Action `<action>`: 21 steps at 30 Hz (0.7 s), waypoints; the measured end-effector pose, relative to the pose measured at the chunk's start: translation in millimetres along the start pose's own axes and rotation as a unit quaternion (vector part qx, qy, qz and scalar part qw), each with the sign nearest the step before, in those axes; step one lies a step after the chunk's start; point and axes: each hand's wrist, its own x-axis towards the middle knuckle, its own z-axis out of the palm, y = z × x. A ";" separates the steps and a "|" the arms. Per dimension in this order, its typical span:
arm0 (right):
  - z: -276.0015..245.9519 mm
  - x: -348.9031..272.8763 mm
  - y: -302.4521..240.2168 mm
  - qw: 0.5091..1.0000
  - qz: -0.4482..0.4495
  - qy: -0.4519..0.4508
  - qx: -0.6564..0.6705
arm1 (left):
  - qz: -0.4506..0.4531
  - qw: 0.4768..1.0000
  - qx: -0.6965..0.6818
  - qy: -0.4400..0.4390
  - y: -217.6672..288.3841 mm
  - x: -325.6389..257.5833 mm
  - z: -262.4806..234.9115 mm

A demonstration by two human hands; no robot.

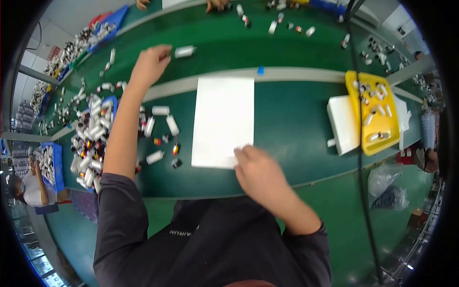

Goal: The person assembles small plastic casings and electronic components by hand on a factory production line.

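Observation:
My left hand (154, 63) reaches over the far green belt, its fingers loosely curled with a gap at the thumb. Just right of its fingertips, and apart from them, is a small white cylindrical piece (184, 51). My right hand (259, 172) is at the near right corner of a blank white sheet (223, 119), fingers bent and closed together. Whatever those fingers hold, if anything, is too small and blurred to make out. Several white cylinders (172, 125) and small black, red and yellow parts (175, 149) lie between the sheet and my left forearm.
A blue-rimmed bin (114, 106) heaped with white cylinders stands at left. At right, a yellow tray (396, 112) with several pieces overlaps a white box (340, 122). A black cable (359, 158) hangs down there. Other people's hands (217, 5) show at the far edge.

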 end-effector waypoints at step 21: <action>-1.1 -7.6 -3.2 0.998 0.044 0.007 0.045 | 0.005 0.993 0.072 -0.089 119.1 150.1 138.7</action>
